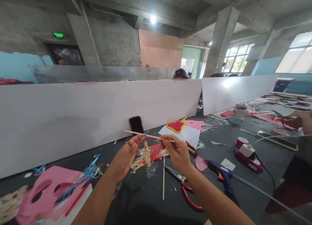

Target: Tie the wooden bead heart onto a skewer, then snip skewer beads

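Wooden stick (153,137) in right hand (177,151), end beyond left hand (127,156)

A lamp (153,19) glares above the longer white partition (102,105). Windows (240,57) right of it glow, and soft shadow greys it

a thin, straight, pale wooden stick (152,136) stretches nearly level across the frame's centre, its left end slightly higher, pinched in the right hand (177,151).

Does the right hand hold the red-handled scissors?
No, the right hand holds a thin pale stick, and the red-handled scissors lie on the dark table.
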Demonstrator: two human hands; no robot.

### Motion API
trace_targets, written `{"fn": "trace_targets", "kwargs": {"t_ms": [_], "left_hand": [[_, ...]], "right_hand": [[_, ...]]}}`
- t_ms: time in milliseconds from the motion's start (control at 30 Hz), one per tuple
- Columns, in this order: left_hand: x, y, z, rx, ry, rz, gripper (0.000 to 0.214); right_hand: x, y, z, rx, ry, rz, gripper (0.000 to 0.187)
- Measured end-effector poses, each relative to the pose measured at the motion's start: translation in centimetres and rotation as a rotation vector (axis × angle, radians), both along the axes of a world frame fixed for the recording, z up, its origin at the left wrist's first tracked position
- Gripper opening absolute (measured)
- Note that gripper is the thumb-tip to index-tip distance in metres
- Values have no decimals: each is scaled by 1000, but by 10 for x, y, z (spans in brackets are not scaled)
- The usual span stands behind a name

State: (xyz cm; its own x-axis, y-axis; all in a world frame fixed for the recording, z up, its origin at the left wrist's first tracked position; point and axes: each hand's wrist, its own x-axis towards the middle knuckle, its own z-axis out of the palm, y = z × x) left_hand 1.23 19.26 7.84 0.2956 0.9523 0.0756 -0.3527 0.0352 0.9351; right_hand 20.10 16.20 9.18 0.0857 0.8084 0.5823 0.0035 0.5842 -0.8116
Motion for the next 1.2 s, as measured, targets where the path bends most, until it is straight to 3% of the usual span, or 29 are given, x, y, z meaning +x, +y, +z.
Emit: {"fn": "trace_targets", "kwargs": {"t_ms": [167, 300, 533, 767, 967, 1200], "left_hand": [[12, 7, -25, 6, -108, -80, 69], [26, 11, -39, 43, -185, -132, 67], [46, 6, -39, 61, -267, -326, 63], [40, 4, -47, -22, -367, -406, 64], [25, 6, -64, -127, -447, -322, 55], [4, 9, -73, -207, -406, -159, 44]], "right_hand": [[12, 2, 8, 35, -8, -23, 15], [20, 4, 11, 95, -199, -162, 18], [29, 7, 10, 189, -457, -267, 21], [33, 17, 10, 230, -520, -335, 22], [26, 33, 12, 331, -577, -334, 20], [3, 57, 6, 358, -621, -304, 20]]}}
